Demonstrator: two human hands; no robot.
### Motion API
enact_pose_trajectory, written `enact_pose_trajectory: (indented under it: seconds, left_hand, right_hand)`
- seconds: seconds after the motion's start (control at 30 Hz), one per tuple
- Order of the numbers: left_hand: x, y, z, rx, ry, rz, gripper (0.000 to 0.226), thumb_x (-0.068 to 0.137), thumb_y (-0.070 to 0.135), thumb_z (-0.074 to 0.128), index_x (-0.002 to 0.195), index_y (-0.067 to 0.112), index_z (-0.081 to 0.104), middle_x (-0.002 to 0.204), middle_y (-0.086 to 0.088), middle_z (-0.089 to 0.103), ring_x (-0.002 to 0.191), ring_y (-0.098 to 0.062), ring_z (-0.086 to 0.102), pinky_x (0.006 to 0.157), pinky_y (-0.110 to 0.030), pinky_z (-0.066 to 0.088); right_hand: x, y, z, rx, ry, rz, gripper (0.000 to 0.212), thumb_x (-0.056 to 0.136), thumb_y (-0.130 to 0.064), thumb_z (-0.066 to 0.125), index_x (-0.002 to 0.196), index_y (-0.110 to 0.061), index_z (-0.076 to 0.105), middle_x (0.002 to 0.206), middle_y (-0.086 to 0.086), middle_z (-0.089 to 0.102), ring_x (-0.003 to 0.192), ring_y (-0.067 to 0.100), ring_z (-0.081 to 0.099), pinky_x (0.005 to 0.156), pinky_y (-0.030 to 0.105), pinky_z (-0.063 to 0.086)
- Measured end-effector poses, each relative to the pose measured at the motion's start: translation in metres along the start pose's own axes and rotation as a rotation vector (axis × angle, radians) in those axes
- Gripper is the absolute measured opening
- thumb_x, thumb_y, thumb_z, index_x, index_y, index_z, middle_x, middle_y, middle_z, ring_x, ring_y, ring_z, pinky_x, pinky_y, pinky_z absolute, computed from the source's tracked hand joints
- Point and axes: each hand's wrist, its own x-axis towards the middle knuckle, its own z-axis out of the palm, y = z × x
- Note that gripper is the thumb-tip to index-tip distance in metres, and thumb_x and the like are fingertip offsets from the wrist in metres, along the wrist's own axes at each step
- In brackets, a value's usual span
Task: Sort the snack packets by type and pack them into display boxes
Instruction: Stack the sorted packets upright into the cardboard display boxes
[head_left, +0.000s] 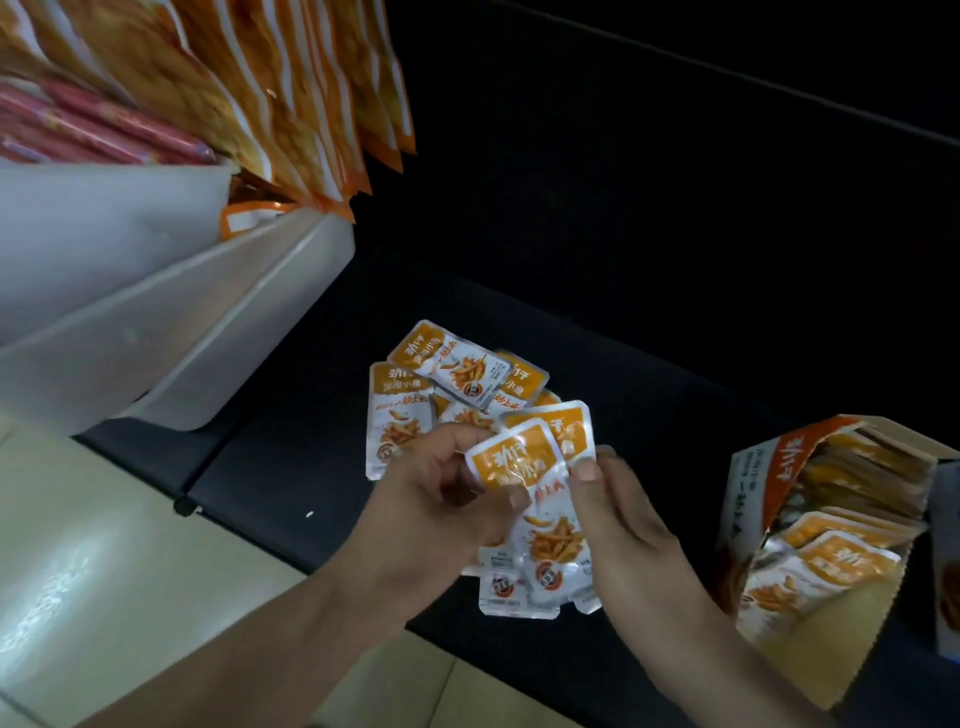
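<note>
My left hand and right hand pinch a small stack of orange-and-silver snack packets from both sides, thumbs pressed on the top one, above the dark shelf. At 12 o'clock from the stack, loose packets lie overlapping on the shelf. At 3 o'clock the display box stands open, packets of that type upright inside. White bins sit at 10 o'clock.
</note>
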Motion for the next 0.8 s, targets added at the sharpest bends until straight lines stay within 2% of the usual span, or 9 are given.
enact_pose_trajectory:
  seconds: [0.13,0.27,0.33,0.4,0.47,0.5,0.57,0.67,0.8]
  left_hand:
    - [0.014,0.001,-0.004,0.239,-0.114,0.162,0.023,0.098,0.020,0.071,0.116,0.035,0.070,0.095,0.005,0.074,0.082,-0.006,0.072,0.070,-0.025,0.061]
    - [0.074,0.005,-0.043,0.998,0.073,0.524,0.050,0.096,0.016,0.063,0.142,0.033,0.056,0.142,0.010,0.052,0.123,-0.009,0.057,0.099,-0.036,0.056]
    - [0.103,0.019,-0.053,1.243,-0.035,0.479,0.079,0.089,0.015,0.068,0.159,0.030,0.036,0.166,0.003,0.029,0.149,-0.024,0.032,0.118,-0.047,0.039]
    - [0.127,0.030,-0.056,1.396,-0.242,0.322,0.097,0.089,0.016,0.072,0.164,0.036,0.015,0.173,0.007,0.006,0.159,-0.022,0.004,0.128,-0.046,0.020]
    - [0.143,0.032,-0.057,1.467,-0.339,0.248,0.099,0.092,0.012,0.070,0.164,0.041,0.008,0.173,0.010,0.007,0.159,-0.019,0.003,0.129,-0.044,0.016]
    - [0.148,0.032,-0.058,1.487,-0.335,0.253,0.095,0.093,0.013,0.068,0.164,0.041,0.010,0.172,0.011,0.014,0.158,-0.021,0.009,0.128,-0.044,0.019]
    - [0.152,0.032,-0.061,1.519,-0.248,0.310,0.082,0.095,0.023,0.068,0.161,0.040,0.024,0.162,0.009,0.031,0.148,-0.023,0.025,0.120,-0.045,0.026]
    - [0.148,0.027,-0.066,1.440,-0.046,0.456,0.059,0.086,0.032,0.076,0.139,0.039,0.051,0.131,0.007,0.051,0.128,-0.025,0.044,0.104,-0.046,0.036]
    - [0.127,0.023,-0.070,1.080,0.069,0.647,0.031,0.090,0.016,0.070,0.113,0.036,0.062,0.103,0.014,0.053,0.088,-0.014,0.062,0.075,-0.038,0.054]
  right_hand:
    - [0.007,0.003,-0.002,-0.054,-0.012,0.033,0.015,0.102,-0.030,0.060,0.112,-0.041,0.057,0.095,-0.026,0.070,0.083,-0.012,0.066,0.057,0.007,0.048]
    - [0.014,0.003,-0.014,-0.101,0.102,0.094,0.013,0.102,-0.031,0.059,0.106,-0.044,0.056,0.095,-0.017,0.071,0.077,-0.003,0.069,0.062,0.022,0.053]
    - [0.016,0.002,-0.016,-0.110,0.141,0.115,0.013,0.102,-0.031,0.059,0.104,-0.044,0.055,0.099,-0.014,0.071,0.081,0.006,0.070,0.065,0.029,0.056]
    - [0.018,0.002,-0.015,-0.118,0.150,0.116,0.027,0.103,-0.027,0.058,0.118,-0.049,0.053,0.109,-0.016,0.069,0.090,0.003,0.067,0.066,0.026,0.052]
    - [0.020,0.004,-0.016,-0.129,0.132,0.095,0.068,0.104,-0.022,0.059,0.149,-0.060,0.024,0.119,-0.023,0.065,0.090,0.000,0.068,0.066,0.021,0.052]
    - [0.021,0.006,-0.018,-0.137,0.121,0.100,0.085,0.104,-0.020,0.059,0.150,-0.069,0.007,0.124,-0.024,0.063,0.085,-0.001,0.070,0.062,0.018,0.053]
    - [0.022,0.010,-0.021,-0.154,0.110,0.090,0.094,0.104,-0.018,0.058,0.145,-0.076,-0.003,0.136,-0.025,0.059,0.080,-0.006,0.070,0.055,0.012,0.051]
    - [0.025,0.012,-0.023,-0.152,0.128,0.069,0.083,0.105,-0.018,0.056,0.147,-0.073,0.010,0.135,-0.025,0.061,0.084,-0.006,0.070,0.058,0.013,0.053]
    - [0.029,0.014,-0.026,-0.121,0.160,0.051,0.056,0.107,-0.020,0.052,0.144,-0.060,0.040,0.104,-0.025,0.071,0.083,-0.014,0.067,0.051,0.008,0.050]
